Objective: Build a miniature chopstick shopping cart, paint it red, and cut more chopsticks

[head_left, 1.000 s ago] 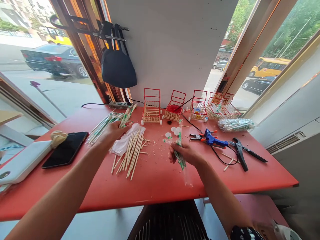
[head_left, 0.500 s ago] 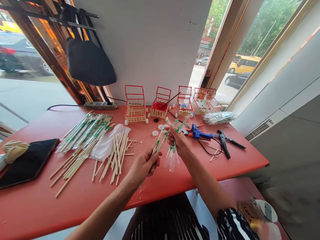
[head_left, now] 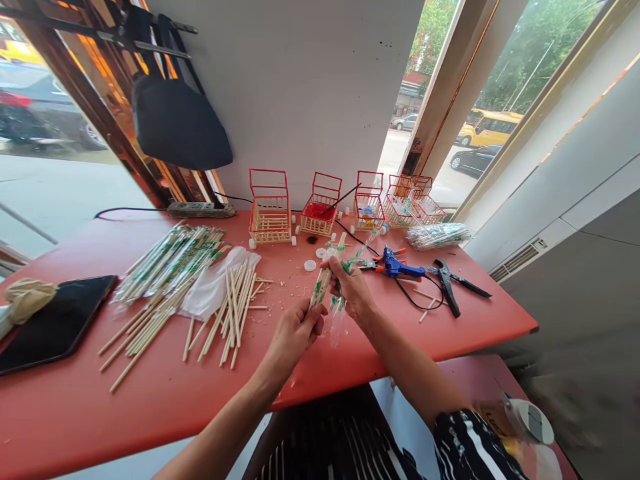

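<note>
Slim, pale wooden chopsticks in green-printed clear plastic (head_left: 318, 289) are gripped by the left hand (head_left: 299, 325) and right hand (head_left: 352, 285), close together above the smooth red tabletop (head_left: 75, 413). Crinkled, glossy transparent wrappers (head_left: 338, 328) hang beneath the right hand.

Wrapped sticks (head_left: 319, 288), btm behind L hand (head_left: 296, 328)

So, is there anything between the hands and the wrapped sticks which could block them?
Nothing visible: the left hand and right hand are both on the wrapped sticks. The caps lie beyond, the glue gun to the right; neither is between.
</note>
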The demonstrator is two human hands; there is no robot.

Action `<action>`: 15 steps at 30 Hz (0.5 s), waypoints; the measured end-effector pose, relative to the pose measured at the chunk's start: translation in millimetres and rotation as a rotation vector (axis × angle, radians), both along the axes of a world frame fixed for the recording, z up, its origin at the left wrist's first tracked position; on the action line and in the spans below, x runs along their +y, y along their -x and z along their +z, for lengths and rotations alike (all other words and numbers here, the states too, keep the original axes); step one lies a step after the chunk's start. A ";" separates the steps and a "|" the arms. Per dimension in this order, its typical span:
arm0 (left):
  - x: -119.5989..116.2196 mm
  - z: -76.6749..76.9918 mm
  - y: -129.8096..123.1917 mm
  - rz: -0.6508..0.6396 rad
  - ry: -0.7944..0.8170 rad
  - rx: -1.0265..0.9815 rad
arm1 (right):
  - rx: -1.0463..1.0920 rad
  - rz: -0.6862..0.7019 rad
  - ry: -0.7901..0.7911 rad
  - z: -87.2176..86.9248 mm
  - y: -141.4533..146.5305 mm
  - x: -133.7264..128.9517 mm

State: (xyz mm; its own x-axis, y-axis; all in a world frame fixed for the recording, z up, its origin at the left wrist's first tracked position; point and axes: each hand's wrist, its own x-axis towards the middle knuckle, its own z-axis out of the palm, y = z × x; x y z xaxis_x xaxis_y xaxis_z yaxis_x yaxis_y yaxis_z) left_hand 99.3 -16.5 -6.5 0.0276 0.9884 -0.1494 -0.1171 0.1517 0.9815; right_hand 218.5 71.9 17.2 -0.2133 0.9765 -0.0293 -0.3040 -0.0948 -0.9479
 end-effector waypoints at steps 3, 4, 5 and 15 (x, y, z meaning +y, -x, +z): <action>0.0 5.6 14.1 0.003 0.006 0.018 | 0.011 -0.052 -0.050 1.7 -8.8 5.9; 0.8 8.6 22.9 0.044 0.000 0.027 | 0.010 -0.062 -0.057 2.7 -11.7 7.5; 2.7 12.5 32.6 0.108 -0.012 0.027 | -0.001 -0.055 -0.056 3.8 -14.0 8.3; 51.3 58.0 51.1 0.129 -0.080 -0.093 | -0.330 0.586 -0.161 6.8 -6.1 -15.2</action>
State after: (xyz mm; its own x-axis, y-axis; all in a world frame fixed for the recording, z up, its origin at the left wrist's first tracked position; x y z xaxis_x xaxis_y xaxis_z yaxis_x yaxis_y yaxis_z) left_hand 48.2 34.8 51.4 -0.0906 0.9932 -0.0729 -0.2210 0.0513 0.9739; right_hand 224.7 56.7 24.1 -0.7118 0.7007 -0.0473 0.0609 -0.0056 -0.9981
